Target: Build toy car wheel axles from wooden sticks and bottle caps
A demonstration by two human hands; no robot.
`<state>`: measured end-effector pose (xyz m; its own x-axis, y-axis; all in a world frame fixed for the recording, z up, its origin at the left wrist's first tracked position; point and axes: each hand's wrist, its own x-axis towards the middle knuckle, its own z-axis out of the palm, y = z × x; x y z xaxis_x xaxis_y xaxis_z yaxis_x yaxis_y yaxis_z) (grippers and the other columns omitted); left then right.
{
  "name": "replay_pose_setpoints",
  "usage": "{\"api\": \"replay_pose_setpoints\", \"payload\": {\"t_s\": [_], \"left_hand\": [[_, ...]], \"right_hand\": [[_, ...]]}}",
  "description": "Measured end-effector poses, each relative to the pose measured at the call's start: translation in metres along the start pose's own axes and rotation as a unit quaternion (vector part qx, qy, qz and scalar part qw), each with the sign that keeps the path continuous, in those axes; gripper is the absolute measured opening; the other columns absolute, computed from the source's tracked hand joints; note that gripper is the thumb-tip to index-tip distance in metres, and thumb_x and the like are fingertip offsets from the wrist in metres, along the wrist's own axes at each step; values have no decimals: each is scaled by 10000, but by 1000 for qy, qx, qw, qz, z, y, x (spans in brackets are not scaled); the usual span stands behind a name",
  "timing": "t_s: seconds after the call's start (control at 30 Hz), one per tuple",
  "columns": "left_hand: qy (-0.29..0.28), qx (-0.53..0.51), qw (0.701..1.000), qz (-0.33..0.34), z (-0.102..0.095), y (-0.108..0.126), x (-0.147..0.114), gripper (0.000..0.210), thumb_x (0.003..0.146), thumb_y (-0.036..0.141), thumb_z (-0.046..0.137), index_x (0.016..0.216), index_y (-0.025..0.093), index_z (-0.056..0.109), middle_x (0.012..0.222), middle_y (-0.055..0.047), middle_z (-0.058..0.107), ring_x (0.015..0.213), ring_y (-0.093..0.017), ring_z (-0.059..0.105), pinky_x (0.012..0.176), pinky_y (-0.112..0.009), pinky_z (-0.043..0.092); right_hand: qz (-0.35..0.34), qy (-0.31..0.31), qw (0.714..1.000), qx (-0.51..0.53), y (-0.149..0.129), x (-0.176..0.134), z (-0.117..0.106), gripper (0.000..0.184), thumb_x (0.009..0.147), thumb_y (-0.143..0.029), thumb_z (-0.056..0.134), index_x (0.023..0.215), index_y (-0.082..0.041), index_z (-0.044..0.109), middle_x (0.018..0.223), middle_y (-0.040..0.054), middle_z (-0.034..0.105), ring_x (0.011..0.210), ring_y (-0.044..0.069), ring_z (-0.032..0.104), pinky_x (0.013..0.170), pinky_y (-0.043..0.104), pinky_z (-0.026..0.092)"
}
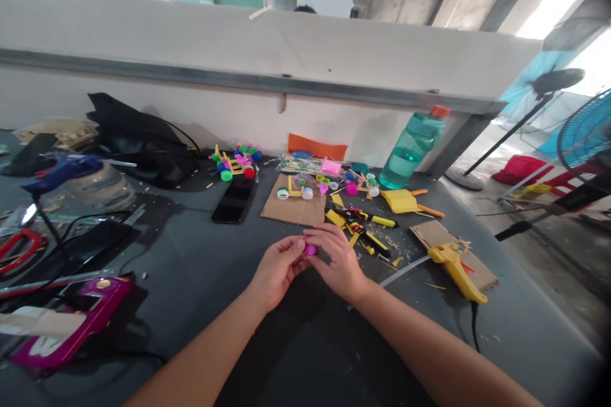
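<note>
Between my two hands, above the middle of the dark table, is a small round magenta bottle cap point(310, 250). My left hand point(281, 267) pinches it from the left between thumb and fingers. From the right, my right hand point(338, 261) closes on the same cap, its fingers partly covering it. Just beyond my fingertips lies a cardboard piece point(274, 206), carrying a small yellow-framed car point(296, 187) with bottle-cap wheels. Two yellow-and-black utility knives point(382, 220) lie to the right of my right hand among yellow scraps.
A yellow glue gun point(456, 267) rests on cardboard point(487, 275) at right. Behind stand a teal water bottle point(405, 152) and yellow-handled scissors point(401, 201). Left are a phone point(233, 200), colourful cap-wheeled cars point(236, 165), a blue glue gun point(67, 168) and a magenta device point(95, 311).
</note>
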<state>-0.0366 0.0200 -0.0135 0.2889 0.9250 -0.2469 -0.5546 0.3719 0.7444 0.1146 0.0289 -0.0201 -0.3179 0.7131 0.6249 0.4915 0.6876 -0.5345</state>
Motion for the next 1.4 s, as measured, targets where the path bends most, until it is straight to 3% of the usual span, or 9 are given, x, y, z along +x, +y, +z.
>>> {"api": "replay_pose_setpoints", "payload": {"t_s": [0.13, 0.3, 0.53, 0.6, 0.73, 0.93, 1.13, 1.3, 1.4], "left_hand": [[-37, 1, 999, -29, 2, 1, -2, 219, 710, 260, 737, 887, 140, 693, 831, -36, 677, 779, -115, 613, 754, -247, 477], [-18, 23, 999, -12, -1, -1, -1, 160, 707, 237, 738, 813, 125, 696, 780, -36, 677, 720, -102, 602, 686, -215, 459], [-47, -11, 997, -57, 4, 2, -5, 196, 743, 318, 702, 811, 135, 688, 766, -43, 673, 730, -132, 618, 760, -297, 492], [-58, -4, 996, -63, 4, 3, -5, 202, 744, 323, 700, 791, 128, 680, 778, -51, 673, 740, -139, 618, 759, -306, 496], [-32, 21, 998, -40, 2, 1, -3, 208, 704, 317, 735, 729, 122, 666, 722, -33, 659, 687, -116, 600, 690, -250, 485], [-33, 16, 999, -37, 1, -1, -2, 242, 704, 352, 731, 762, 124, 675, 719, -31, 653, 687, -120, 595, 716, -294, 500], [-7, 38, 999, -30, -1, -3, -1, 276, 702, 381, 726, 724, 111, 675, 683, -43, 655, 643, -112, 589, 667, -260, 493], [-2, 56, 998, -41, -1, -4, 0, 322, 690, 426, 722, 745, 112, 681, 697, -56, 662, 636, -127, 593, 670, -295, 497], [-7, 67, 997, -31, -1, -3, -1, 281, 693, 388, 729, 760, 118, 689, 740, -60, 676, 688, -138, 606, 693, -289, 492]], "right_hand": [[13, 8, 1000, 8, -1, 0, 1, 283, 747, -105, 614, 994, -242, 628, 1101, 49, 647, 1120, 237, 513, 958, 449, 432], [-12, -18, 1000, 4, -2, 0, 0, 366, 763, -175, 646, 1119, -239, 597, 1164, 62, 625, 1161, 246, 490, 973, 454, 421], [8, 12, 1000, 18, -2, 0, 0, 168, 784, -154, 617, 925, -244, 626, 1037, 43, 679, 1120, 235, 521, 931, 449, 449], [20, 8, 999, 25, -4, 0, 0, 183, 767, -162, 632, 928, -243, 604, 1062, 49, 665, 1127, 234, 514, 934, 447, 447], [32, -12, 999, 26, -6, 0, -1, 383, 742, -185, 649, 1109, -240, 553, 1160, 73, 616, 1156, 234, 499, 960, 439, 432], [9, 5, 1000, 20, -2, 0, -1, 179, 774, -175, 637, 941, -241, 636, 1035, 48, 680, 1118, 244, 527, 933, 452, 447], [-5, -12, 1000, 18, -4, 1, -1, 382, 771, -216, 646, 1147, -238, 585, 1130, 73, 646, 1147, 243, 514, 952, 445, 447], [-5, 0, 1000, 19, -3, 1, -1, 191, 798, -213, 627, 986, -241, 647, 1045, 58, 684, 1118, 243, 536, 928, 453, 458], [8, -1, 1000, 19, -3, 0, -1, 207, 777, -209, 646, 980, -243, 632, 1052, 58, 674, 1118, 246, 530, 927, 460, 457]]}}
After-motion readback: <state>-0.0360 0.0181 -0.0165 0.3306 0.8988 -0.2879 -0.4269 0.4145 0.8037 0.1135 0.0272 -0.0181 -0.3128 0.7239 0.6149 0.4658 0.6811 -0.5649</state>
